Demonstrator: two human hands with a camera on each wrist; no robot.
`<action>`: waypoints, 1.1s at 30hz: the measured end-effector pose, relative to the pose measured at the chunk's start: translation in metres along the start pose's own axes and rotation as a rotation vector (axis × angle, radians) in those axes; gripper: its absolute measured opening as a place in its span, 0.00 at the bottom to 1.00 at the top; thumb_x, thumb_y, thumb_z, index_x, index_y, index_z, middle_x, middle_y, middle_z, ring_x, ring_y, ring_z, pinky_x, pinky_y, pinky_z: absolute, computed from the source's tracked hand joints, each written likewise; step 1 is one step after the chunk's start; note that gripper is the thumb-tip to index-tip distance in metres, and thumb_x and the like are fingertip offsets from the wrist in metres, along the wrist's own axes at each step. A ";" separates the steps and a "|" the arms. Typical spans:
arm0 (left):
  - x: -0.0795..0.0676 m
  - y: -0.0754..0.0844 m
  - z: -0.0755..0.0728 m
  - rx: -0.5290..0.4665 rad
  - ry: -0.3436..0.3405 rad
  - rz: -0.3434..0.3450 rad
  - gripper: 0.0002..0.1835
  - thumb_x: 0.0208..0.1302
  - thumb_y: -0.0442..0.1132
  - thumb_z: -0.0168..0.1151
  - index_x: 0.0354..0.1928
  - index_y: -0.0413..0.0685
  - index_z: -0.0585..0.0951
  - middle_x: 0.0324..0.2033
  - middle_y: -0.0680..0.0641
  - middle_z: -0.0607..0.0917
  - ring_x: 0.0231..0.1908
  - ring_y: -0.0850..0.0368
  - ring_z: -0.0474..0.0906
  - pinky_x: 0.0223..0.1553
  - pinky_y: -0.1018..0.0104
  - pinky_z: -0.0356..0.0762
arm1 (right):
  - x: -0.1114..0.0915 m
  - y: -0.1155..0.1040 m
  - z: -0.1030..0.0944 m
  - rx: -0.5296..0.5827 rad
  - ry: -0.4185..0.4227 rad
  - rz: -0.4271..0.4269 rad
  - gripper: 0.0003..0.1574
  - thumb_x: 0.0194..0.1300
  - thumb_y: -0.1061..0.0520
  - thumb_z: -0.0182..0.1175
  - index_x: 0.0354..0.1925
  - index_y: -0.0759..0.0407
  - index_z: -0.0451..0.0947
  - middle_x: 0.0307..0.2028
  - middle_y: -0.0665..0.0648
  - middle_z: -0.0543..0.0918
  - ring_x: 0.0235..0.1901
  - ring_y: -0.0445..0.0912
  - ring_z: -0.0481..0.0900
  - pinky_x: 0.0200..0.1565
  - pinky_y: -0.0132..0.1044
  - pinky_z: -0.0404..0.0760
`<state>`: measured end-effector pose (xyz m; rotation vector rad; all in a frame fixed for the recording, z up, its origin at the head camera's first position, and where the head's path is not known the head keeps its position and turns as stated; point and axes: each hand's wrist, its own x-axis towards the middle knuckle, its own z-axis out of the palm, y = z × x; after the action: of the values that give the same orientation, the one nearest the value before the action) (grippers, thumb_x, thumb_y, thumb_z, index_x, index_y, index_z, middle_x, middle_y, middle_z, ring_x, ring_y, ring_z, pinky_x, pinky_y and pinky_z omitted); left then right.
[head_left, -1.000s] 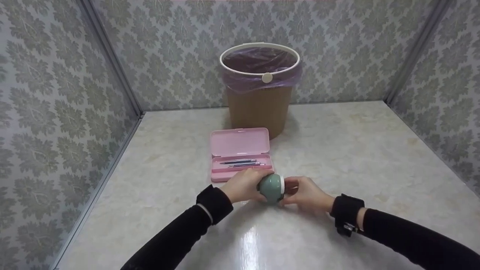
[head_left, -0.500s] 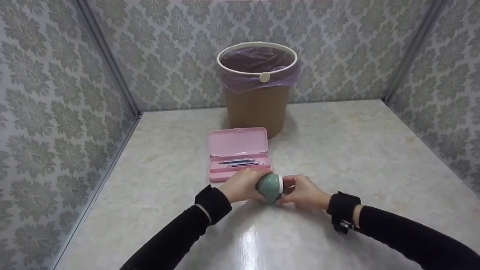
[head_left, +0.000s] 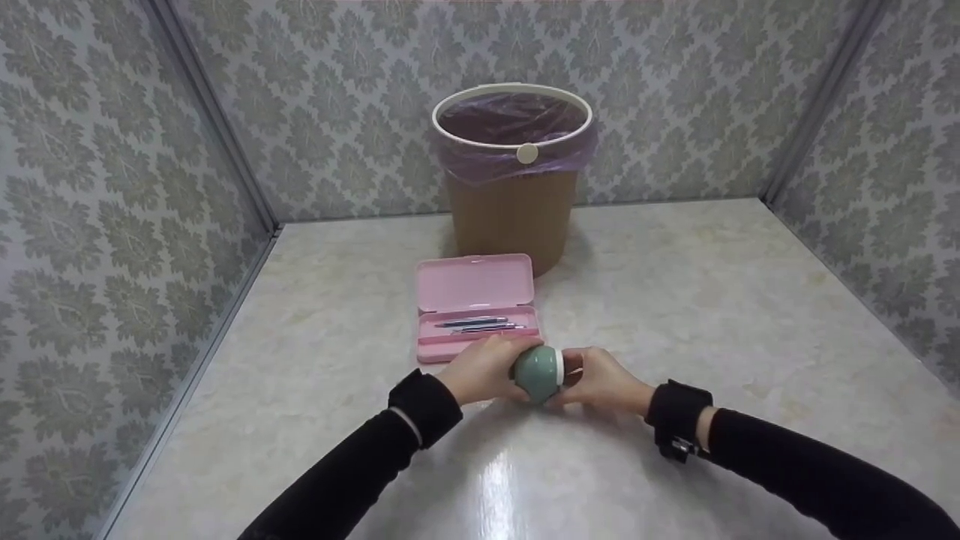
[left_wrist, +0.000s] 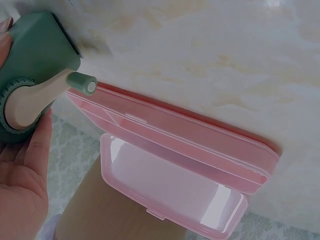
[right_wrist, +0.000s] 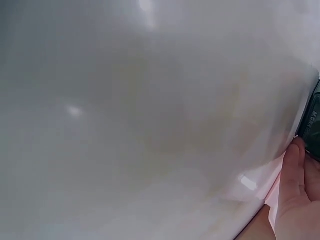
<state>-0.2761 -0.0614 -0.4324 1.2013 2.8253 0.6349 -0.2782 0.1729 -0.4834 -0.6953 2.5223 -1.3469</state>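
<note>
A green crank pencil sharpener is between my hands in the head view, with a white edge facing right. My left hand grips its left side. My right hand holds the right end between curled fingers and thumb; its far fingertips are hidden. The left wrist view shows the beige crank with its green knob, and part of a hand around the body. In the right wrist view, only fingers and a dark green edge of the sharpener show at the right border.
Just beyond my left hand lies an opened pink pencil case with several pens in its tray. Behind it stands a brown bin with a purple liner and white rim. Patterned walls border the pale table.
My right hand has shifted slightly left, closer against the sharpener's end. My left hand keeps its grip, and the whole head view has drifted a little.
</note>
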 end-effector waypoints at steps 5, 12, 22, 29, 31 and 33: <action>-0.001 0.000 -0.001 0.006 -0.005 -0.006 0.40 0.48 0.41 0.83 0.65 0.45 0.77 0.56 0.46 0.87 0.55 0.50 0.84 0.61 0.56 0.81 | 0.002 0.001 0.001 0.004 -0.005 0.006 0.30 0.48 0.58 0.80 0.50 0.63 0.84 0.44 0.61 0.90 0.41 0.41 0.85 0.44 0.26 0.83; -0.003 0.001 -0.002 0.008 -0.021 -0.014 0.42 0.51 0.41 0.82 0.69 0.44 0.74 0.62 0.43 0.84 0.61 0.48 0.82 0.65 0.54 0.78 | 0.003 0.003 0.001 0.020 -0.030 0.016 0.31 0.49 0.59 0.80 0.53 0.62 0.83 0.46 0.60 0.89 0.43 0.42 0.85 0.47 0.27 0.83; -0.004 -0.001 -0.001 0.014 -0.019 -0.015 0.44 0.54 0.41 0.80 0.72 0.44 0.71 0.66 0.42 0.80 0.65 0.48 0.79 0.68 0.53 0.76 | 0.000 -0.003 -0.002 0.012 -0.010 0.003 0.31 0.50 0.61 0.77 0.53 0.67 0.82 0.45 0.64 0.89 0.43 0.43 0.85 0.48 0.29 0.85; -0.004 -0.004 -0.005 0.016 -0.017 -0.031 0.44 0.55 0.41 0.79 0.73 0.44 0.70 0.66 0.41 0.80 0.65 0.47 0.79 0.69 0.53 0.76 | -0.006 0.003 -0.014 0.019 0.010 0.015 0.31 0.51 0.60 0.78 0.53 0.66 0.82 0.46 0.64 0.89 0.45 0.47 0.87 0.50 0.32 0.85; -0.006 -0.007 -0.008 0.015 -0.010 -0.048 0.42 0.56 0.40 0.78 0.73 0.44 0.70 0.67 0.41 0.80 0.66 0.45 0.78 0.69 0.50 0.75 | -0.008 0.007 -0.021 0.011 0.038 0.014 0.30 0.51 0.60 0.79 0.52 0.67 0.82 0.45 0.65 0.89 0.45 0.48 0.87 0.51 0.32 0.85; -0.008 -0.012 -0.011 0.021 -0.003 -0.075 0.41 0.58 0.42 0.77 0.73 0.44 0.70 0.68 0.39 0.78 0.69 0.42 0.76 0.71 0.48 0.73 | -0.009 0.013 -0.030 0.002 0.077 0.031 0.31 0.50 0.60 0.79 0.53 0.67 0.82 0.46 0.65 0.89 0.45 0.47 0.87 0.49 0.29 0.84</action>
<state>-0.2802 -0.0784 -0.4282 1.0926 2.8657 0.6006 -0.2855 0.2055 -0.4770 -0.6122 2.5795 -1.3910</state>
